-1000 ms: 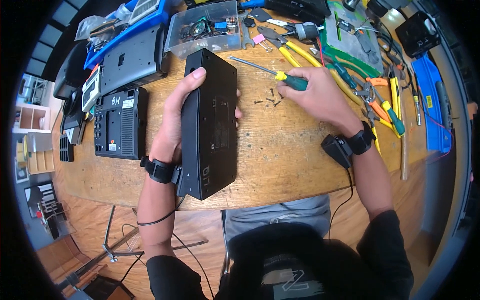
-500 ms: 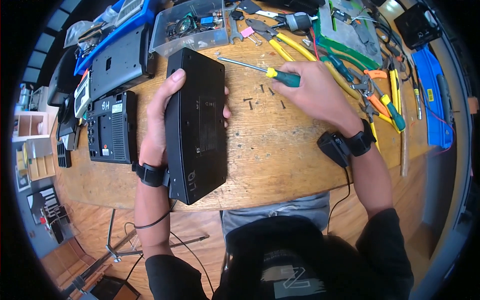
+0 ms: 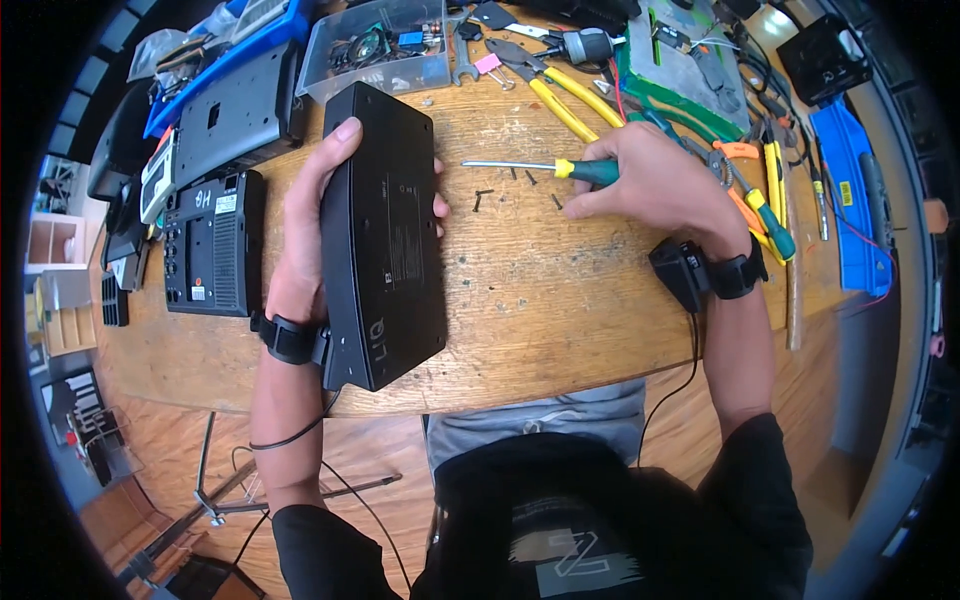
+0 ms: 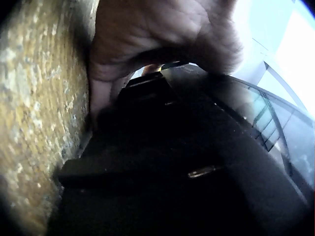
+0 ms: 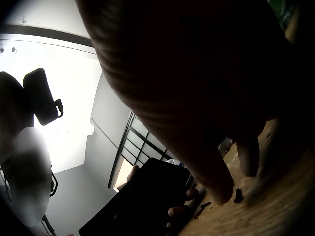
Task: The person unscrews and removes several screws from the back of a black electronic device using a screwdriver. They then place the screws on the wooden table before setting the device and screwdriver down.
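My left hand [image 3: 308, 205] grips a black rectangular device case [image 3: 400, 245], thumb along its left side and fingertips showing past its right side. The case is tilted, its labelled face with screw holes turned up. In the left wrist view, the palm [image 4: 157, 34] lies against the dark case [image 4: 162, 142] close to the wood. With my right hand [image 3: 665, 185] I hold a screwdriver [image 3: 592, 172] by its green and yellow handle, shaft pointing left. Below it lie several dark screws [image 3: 531, 178]. One right fingertip is right beside a screw [image 5: 238, 195] in the right wrist view.
Left on the wooden table [image 3: 540, 310] lie another black device [image 3: 215, 240] and a black panel [image 3: 235, 110]. A clear parts box [image 3: 375, 50] stands at the back. Yellow-handled pliers [image 3: 565, 108], a green-edged mat [image 3: 690, 75] and a blue tray [image 3: 850, 200] lie right.
My right hand has come down closer to the screws, and the screwdriver has swung from slanting to nearly level. The screws lie more spread out. My left hand still holds the case.
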The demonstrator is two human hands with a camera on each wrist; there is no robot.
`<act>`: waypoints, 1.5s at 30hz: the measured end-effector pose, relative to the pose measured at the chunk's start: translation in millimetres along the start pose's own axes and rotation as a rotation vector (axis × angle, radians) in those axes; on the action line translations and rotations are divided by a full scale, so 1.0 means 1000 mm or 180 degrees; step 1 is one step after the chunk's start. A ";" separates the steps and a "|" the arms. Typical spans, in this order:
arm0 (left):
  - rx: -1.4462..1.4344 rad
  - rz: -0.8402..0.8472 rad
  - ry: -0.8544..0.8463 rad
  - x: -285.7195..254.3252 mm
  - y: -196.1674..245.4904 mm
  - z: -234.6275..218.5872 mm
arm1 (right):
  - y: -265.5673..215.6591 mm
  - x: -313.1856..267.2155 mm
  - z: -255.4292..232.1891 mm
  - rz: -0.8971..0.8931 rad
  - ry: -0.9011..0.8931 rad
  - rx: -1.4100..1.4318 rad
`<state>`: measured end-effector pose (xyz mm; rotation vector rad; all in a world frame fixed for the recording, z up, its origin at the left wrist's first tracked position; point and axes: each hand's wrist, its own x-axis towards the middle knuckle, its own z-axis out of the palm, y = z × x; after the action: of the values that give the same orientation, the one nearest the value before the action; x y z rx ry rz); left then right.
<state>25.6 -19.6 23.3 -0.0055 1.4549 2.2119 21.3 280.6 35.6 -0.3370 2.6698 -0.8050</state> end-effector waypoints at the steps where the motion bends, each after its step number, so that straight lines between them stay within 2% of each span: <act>1: -0.0036 -0.0003 0.0011 0.000 0.000 0.000 | -0.002 -0.001 0.000 0.0002 -0.0030 0.0031; 7: -0.0014 0.0071 0.0076 0.000 0.001 -0.003 | -0.010 0.004 0.013 -0.0083 0.0035 -0.0288; 10: -0.0104 0.0049 0.0041 0.000 0.002 -0.002 | -0.004 0.005 0.016 -0.0137 0.0152 -0.0137; 16: -0.0089 0.0065 0.0061 0.000 0.002 -0.002 | -0.004 0.003 0.011 0.0028 0.0055 0.0039; 22: -0.0191 0.0231 0.0078 0.002 0.000 -0.006 | -0.009 0.005 0.010 0.0150 0.0095 -0.0203; 28: -0.0660 0.0490 0.0081 0.002 0.007 -0.008 | -0.012 0.003 0.025 -0.0570 0.0372 0.0800; 31: -0.0726 0.0498 0.0161 0.003 0.009 -0.017 | -0.028 -0.004 0.034 -0.0737 0.0387 0.1027; 35: -0.0799 0.0621 0.0097 0.007 0.006 -0.020 | -0.048 -0.015 0.041 -0.0990 0.0408 0.1014; 41: -0.0484 0.0699 0.0375 0.010 0.002 -0.018 | -0.052 -0.019 0.057 -0.1319 0.0403 0.1022; 45: -0.0544 0.0633 0.0391 0.011 0.001 -0.019 | -0.047 -0.015 0.068 -0.1763 0.0585 0.0964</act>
<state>10.8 -31.6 12.9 -0.0570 1.3767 2.5326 66.4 213.8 12.4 -0.9874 2.5797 -1.4416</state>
